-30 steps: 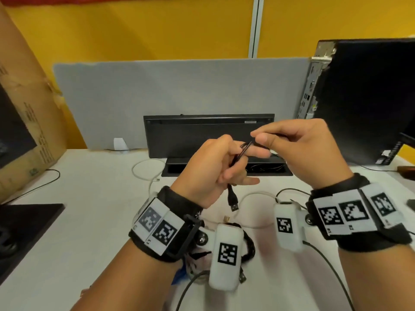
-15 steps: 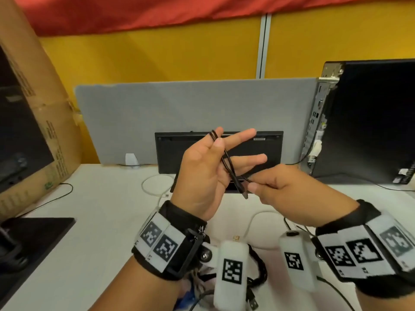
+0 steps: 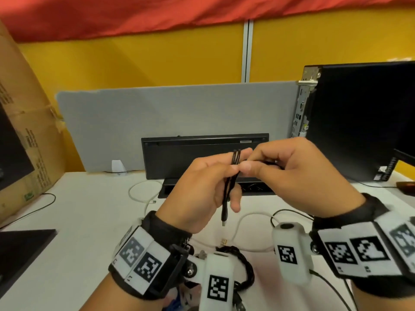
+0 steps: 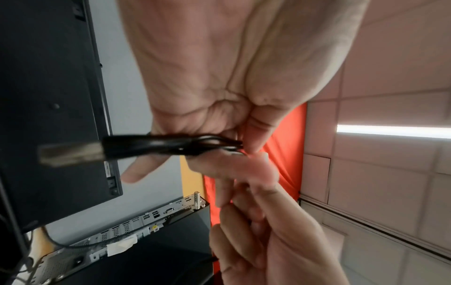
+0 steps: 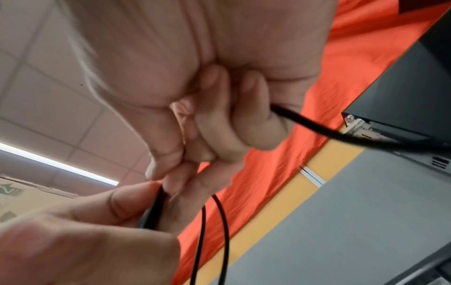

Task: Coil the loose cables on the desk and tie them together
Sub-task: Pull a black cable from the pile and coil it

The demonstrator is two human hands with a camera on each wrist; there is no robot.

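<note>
A: Where is the cable at this moment?

B: Up in the air above the white worktop (image 3: 74, 221), between both hands. The black cable (image 3: 231, 176) is looped in several strands around the fingers of the left hand (image 3: 199, 194), and its USB plug (image 3: 224, 215) hangs straight down below the palm.

A: How does the left hand have it?

B: Its fingers are curled, with the thumb pressing the strands against them. From the left wrist view the plug (image 4: 70, 155) points towards the camera and the strands run under the thumb.

A: And the right hand?

B: The right hand (image 3: 298, 176) is just beside the left, touching it at the fingertips. Thumb and forefinger pinch the cable at the top of the loops, and the other fingers are curled in. The right wrist view shows a length of the cable (image 5: 341, 133) coming out from under those curled fingers and trailing off to the side.

A: What else is lying on the worktop?

B: A white cable (image 3: 238, 223) curves below the hands, and a coiled dark braided cable (image 3: 244, 263) sits nearer the person, partly hidden by the wrist cameras. Behind the hands stand a black keyboard (image 3: 184, 153) leant upright against a grey divider (image 3: 179, 113), and a black computer case (image 3: 359, 120) at the right. A cardboard box (image 3: 29, 140) is at the left.
</note>
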